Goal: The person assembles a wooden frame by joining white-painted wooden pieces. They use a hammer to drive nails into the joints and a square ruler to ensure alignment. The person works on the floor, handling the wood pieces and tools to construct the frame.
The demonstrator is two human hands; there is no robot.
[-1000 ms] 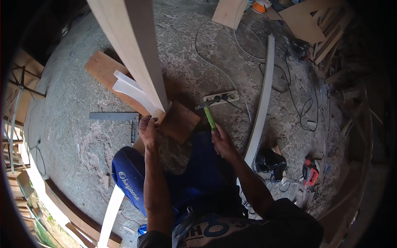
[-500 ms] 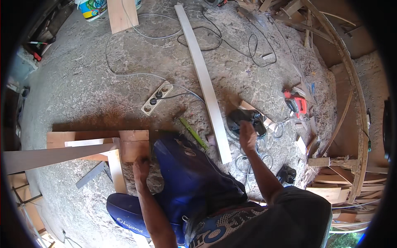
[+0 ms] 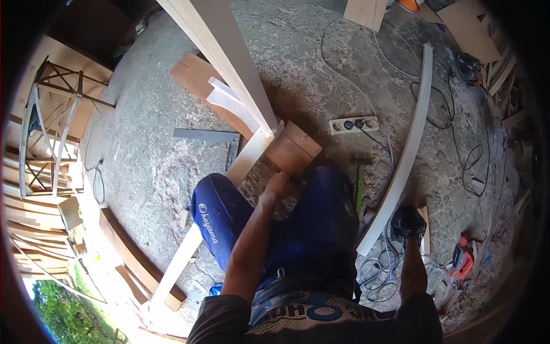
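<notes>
My left hand [image 3: 279, 186] is closed at the near edge of a reddish-brown wooden block [image 3: 294, 150]; its fingertips are partly hidden. Pale wooden pieces meet beside that block: a long beam [image 3: 226, 51] rising toward the camera and a narrow leg-like strip [image 3: 250, 156] running down past my left knee. Under them lies a brown board [image 3: 200, 80] with a pale curved piece [image 3: 232, 103] over it. On the right, my right hand [image 3: 411, 239] is closed on a black power tool [image 3: 408, 222] on the floor, its fingers mostly hidden by the tool.
A long pale plank [image 3: 404, 155] lies between my knee and the tool. Nearby are a green-handled hammer [image 3: 360, 192], a power strip [image 3: 353, 125] with cords, a red power tool [image 3: 462, 257] and a try square [image 3: 206, 135]. Curved timber [image 3: 134, 258] lies at left.
The view has swung left, so things sit further right in it. My left hand stays at the wooden block. My right hand has gone from above the black tool to its handle area.
</notes>
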